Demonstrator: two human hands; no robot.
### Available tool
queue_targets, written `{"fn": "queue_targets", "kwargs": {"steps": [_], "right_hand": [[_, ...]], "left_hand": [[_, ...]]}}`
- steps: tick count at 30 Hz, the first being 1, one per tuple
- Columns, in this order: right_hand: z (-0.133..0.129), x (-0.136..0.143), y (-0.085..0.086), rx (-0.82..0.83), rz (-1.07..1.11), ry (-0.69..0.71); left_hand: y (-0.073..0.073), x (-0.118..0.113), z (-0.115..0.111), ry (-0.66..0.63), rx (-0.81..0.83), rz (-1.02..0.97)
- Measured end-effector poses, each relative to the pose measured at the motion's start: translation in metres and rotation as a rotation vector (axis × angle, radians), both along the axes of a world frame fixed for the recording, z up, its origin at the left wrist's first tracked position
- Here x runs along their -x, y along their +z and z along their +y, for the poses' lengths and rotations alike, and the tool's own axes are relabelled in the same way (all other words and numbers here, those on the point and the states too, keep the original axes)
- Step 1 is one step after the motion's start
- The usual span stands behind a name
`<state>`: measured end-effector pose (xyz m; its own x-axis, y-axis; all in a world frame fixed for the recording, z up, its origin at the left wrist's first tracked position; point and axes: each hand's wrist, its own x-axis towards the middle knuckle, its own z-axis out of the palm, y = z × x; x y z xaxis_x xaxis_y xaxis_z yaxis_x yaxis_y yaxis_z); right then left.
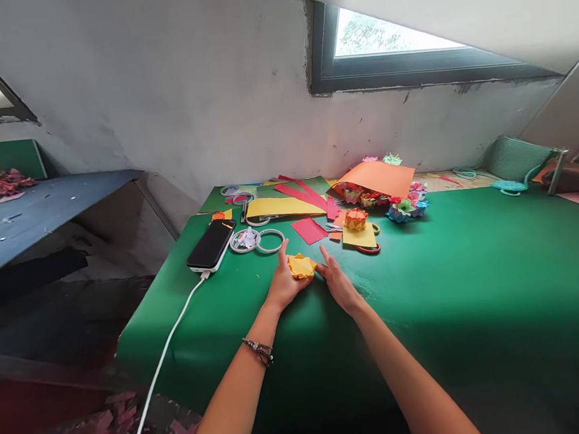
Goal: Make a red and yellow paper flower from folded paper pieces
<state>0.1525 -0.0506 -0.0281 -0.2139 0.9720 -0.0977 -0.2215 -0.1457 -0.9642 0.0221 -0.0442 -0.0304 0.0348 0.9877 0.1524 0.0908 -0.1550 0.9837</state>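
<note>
My left hand [285,282] is wrapped round a yellow folded-paper flower [301,266], holding it just above the green table. Its thumb lies along the flower's left side, and the other fingers pass beneath. On the right, the fingertips of my right hand [338,280] meet the flower's edge, with the thumb raised and apart from the fingers. Beyond the hands, an orange folded-paper flower [356,219] rests on a yellow paper square [359,236]. Scissors with a red and yellow handle [369,249] lie partly under that square.
A phone [211,244] with a white cable [166,344] lies left on the green table [479,269]. White rings [270,241], yellow paper [283,207] and red paper [310,230] are behind the hands. Colourful paper flowers [407,206] sit under orange paper [377,179]; a green bag [519,159] stands far right.
</note>
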Motion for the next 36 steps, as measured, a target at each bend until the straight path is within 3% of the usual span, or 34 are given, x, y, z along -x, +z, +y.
{"fn": "queue_targets", "kwargs": {"steps": [11, 16, 19, 23, 30, 33, 36], "right_hand": [[-0.001, -0.002, -0.004, -0.226, -0.377, -0.053], [0.035, -0.027, 0.012, -0.358, -0.789, -0.219], [0.062, -0.045, 0.023, -0.396, -1.025, -0.277], [0.086, -0.057, 0.028, -0.447, -1.189, -0.320], [0.099, -0.069, 0.035, -0.617, -1.101, -0.492], [0.076, -0.065, 0.044, -0.744, -0.988, -0.567], [0.038, -0.049, 0.050, -0.939, -0.871, -0.589]], "left_hand": [[0.000, 0.003, 0.002, 0.128, -0.087, 0.087], [-0.001, 0.014, 0.006, 0.223, -0.150, 0.214], [-0.005, 0.020, 0.008, 0.270, -0.237, 0.424], [-0.014, 0.022, 0.010, 0.358, -0.331, 0.619], [-0.018, 0.022, 0.014, 0.410, -0.359, 0.661], [-0.008, 0.018, 0.005, 0.503, -0.370, 0.608], [0.011, 0.010, -0.009, 0.546, -0.396, 0.460]]}}
